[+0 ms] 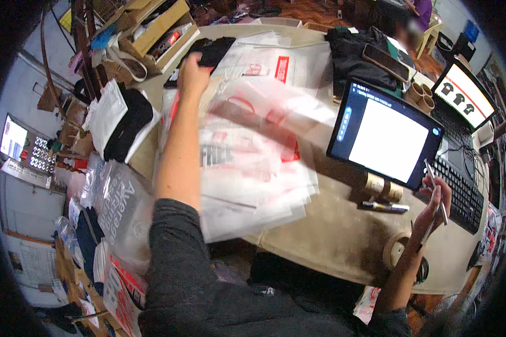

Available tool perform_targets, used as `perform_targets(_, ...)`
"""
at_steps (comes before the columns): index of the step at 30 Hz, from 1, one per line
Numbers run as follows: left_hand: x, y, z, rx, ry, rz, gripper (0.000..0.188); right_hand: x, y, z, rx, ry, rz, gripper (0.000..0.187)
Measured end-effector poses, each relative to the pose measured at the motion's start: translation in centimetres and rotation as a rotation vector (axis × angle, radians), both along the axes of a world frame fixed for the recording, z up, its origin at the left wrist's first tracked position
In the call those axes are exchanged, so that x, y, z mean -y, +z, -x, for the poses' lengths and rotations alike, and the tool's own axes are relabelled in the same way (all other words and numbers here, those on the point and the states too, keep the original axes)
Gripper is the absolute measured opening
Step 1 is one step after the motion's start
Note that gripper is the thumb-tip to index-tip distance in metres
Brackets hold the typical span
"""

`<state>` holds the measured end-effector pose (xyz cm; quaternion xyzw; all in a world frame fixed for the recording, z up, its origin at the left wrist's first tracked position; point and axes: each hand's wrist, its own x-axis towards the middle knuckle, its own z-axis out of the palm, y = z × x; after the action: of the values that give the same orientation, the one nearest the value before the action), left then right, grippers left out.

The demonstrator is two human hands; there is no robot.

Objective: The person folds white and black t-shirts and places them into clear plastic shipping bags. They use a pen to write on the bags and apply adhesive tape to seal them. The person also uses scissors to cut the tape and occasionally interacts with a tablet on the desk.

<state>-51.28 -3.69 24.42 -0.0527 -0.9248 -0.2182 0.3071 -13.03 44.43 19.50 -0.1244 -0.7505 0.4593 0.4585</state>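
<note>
My left hand (pixel 195 77) reaches to the far left of the table, slightly blurred. Its fingers are closed beside black folded cloth (pixel 216 51) and the upper edge of the plastic bags. What they grip is hidden. Below and to its right lies a spread pile of whitish plastic bags (pixel 247 191) with red and dark print. One bag (pixel 281 104) on top is smeared by motion. At the right, my right hand (pixel 434 196) holds a slim silver stylus (pixel 442 205) upright between its fingers. It is beside the lower right corner of a tablet (pixel 388 137) with a bright white screen.
A marker (pixel 383 207) and tape rolls (pixel 382 187) lie below the tablet. Right of it are a keyboard (pixel 458 194) and a lit screen (pixel 465 95). A phone (pixel 385 62) rests on black clothing. Cardboard boxes (pixel 160 33) stand back left. A person (pixel 419 22) sits far off.
</note>
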Motion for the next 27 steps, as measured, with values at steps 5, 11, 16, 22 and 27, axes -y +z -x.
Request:
perform_targets(5, 8.3, -7.6, 3.7, 0.132, 0.039, 0.568, 0.037, 0.1, -0.1, -0.4, 0.068, -0.061, -0.041, 0.028)
perform_targets(11, 10.1, -3.2, 5.9, -0.265, -0.006, -0.133, 0.032, -1.1, -1.0, -0.9, 0.06, -0.068, 0.02, 0.029)
perform_targets(16, 12.0, 6.0, -1.2, -0.18, 0.167, -0.744, 0.039, -1.3, -1.0, -1.5, 0.052, -0.077, -0.018, 0.031)
perform_targets(22, 19.4, 1.5, -13.2, 0.182, 0.202, -1.357, 0.044, -1.1, -0.8, -1.4, 0.078, -0.085, 0.014, 0.032)
perform_targets(27, 19.6, -5.4, -21.9, 0.276, 0.51, -0.995, 0.042, -0.7, -0.3, -1.1, 0.121, -0.113, 0.01, 0.032)
